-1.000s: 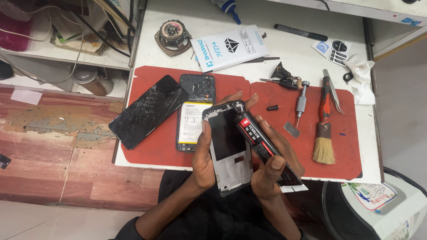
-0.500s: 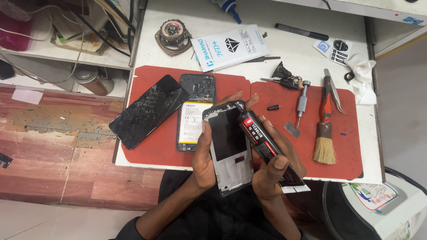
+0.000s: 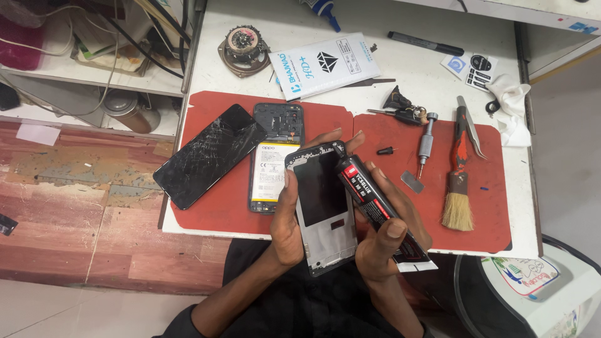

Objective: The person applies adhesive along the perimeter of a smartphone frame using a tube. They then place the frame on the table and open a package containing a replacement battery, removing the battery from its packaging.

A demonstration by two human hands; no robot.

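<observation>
My left hand [image 3: 288, 225] grips the left edge of a dark phone frame [image 3: 322, 203], held upright over the table's front edge. My right hand [image 3: 388, 231] squeezes a black and red glue tube [image 3: 369, 197], its nozzle touching the frame's top right corner. Behind the frame on the red mat [image 3: 219, 213] lies an opened phone body with a white battery [image 3: 270, 169]. A cracked black screen [image 3: 206, 155] lies at the mat's left, hanging over the table edge.
Right of my hands on the mat lie a small screwdriver [image 3: 426, 141], a brush [image 3: 458, 188], tweezers [image 3: 471, 125] and a black cap [image 3: 385, 151]. Farther back are a white printed packet [image 3: 325, 64], a round speaker part [image 3: 243, 45] and a black pen [image 3: 426, 44].
The glue tube's nozzle has shifted slightly along the frame's top right corner. My hands and the frame otherwise stay in place.
</observation>
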